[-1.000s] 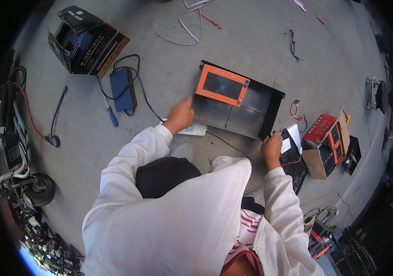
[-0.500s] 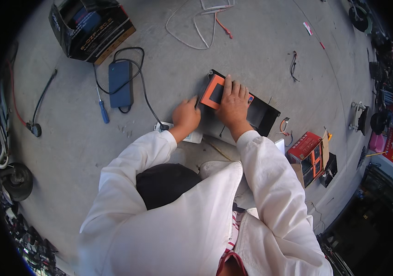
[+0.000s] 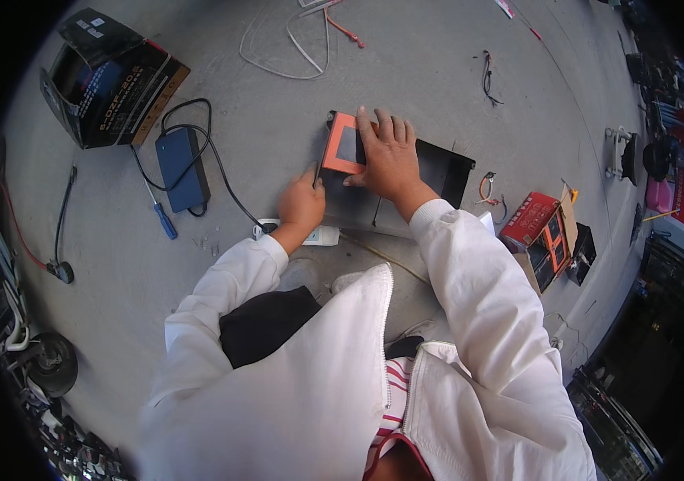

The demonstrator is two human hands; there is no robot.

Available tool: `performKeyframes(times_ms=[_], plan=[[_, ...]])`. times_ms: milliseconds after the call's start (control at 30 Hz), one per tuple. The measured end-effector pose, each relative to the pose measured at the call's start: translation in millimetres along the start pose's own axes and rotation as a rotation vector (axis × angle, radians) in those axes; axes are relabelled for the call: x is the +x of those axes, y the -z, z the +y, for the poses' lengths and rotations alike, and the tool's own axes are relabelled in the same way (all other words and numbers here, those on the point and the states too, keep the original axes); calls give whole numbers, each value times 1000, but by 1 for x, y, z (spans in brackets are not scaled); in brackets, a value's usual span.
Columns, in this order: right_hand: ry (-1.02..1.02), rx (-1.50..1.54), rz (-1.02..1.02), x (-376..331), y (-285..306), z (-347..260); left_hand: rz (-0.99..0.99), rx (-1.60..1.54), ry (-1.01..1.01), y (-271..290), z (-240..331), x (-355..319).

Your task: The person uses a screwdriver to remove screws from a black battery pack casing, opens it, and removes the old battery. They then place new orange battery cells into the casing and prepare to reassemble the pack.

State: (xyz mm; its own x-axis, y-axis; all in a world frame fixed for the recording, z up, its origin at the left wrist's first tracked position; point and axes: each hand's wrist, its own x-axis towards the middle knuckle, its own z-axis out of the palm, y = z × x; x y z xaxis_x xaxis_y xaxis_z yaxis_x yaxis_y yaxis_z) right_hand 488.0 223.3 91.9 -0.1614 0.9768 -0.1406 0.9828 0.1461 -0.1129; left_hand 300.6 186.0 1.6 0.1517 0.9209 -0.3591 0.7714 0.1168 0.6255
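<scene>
A long black open case (image 3: 451,168) lies on the floor in front of me. A block-shaped battery with an orange top and a dark panel (image 3: 334,146) sits at its left end. My right hand (image 3: 392,156) is closed over that battery, fingers across its top and thumb along the near side. At the case's left end my left hand (image 3: 302,202) curls its fingers round the edge. Its fingertips are partly hidden. A thin dark wire (image 3: 378,210) hangs at the near side of the case.
A blue charger (image 3: 182,164) with a looped black cable and a blue-handled screwdriver (image 3: 166,222) lie to the left, below a black carton (image 3: 121,88). By my left wrist is a white power strip (image 3: 324,236). To the right stands an opened red carton (image 3: 530,220) holding orange-topped batteries.
The whole view has shifted and turned a little. My right hand has changed its hold on the battery, its thumb now showing along the near side. My left hand stays at the case's end.
</scene>
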Motion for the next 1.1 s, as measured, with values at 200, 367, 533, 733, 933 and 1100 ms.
performKeyframes(times_ms=[200,367,533,733,933,1100], plan=[[-633,355,478,-99,0,79,-120,32,-109,46,28,9],[-933,441,398,-207,-71,113,27,379,-896,51,91,43],[-953,682,165,-212,-99,96,-126,769,-1087,21,121,62],[-1004,687,267,-212,-105,85,-230,862,-1017,11,130,69],[-1012,677,296,-211,-106,86,-200,1002,-1009,7,139,66],[-1004,675,275,-210,-108,85,-368,354,-642,4,138,104]])
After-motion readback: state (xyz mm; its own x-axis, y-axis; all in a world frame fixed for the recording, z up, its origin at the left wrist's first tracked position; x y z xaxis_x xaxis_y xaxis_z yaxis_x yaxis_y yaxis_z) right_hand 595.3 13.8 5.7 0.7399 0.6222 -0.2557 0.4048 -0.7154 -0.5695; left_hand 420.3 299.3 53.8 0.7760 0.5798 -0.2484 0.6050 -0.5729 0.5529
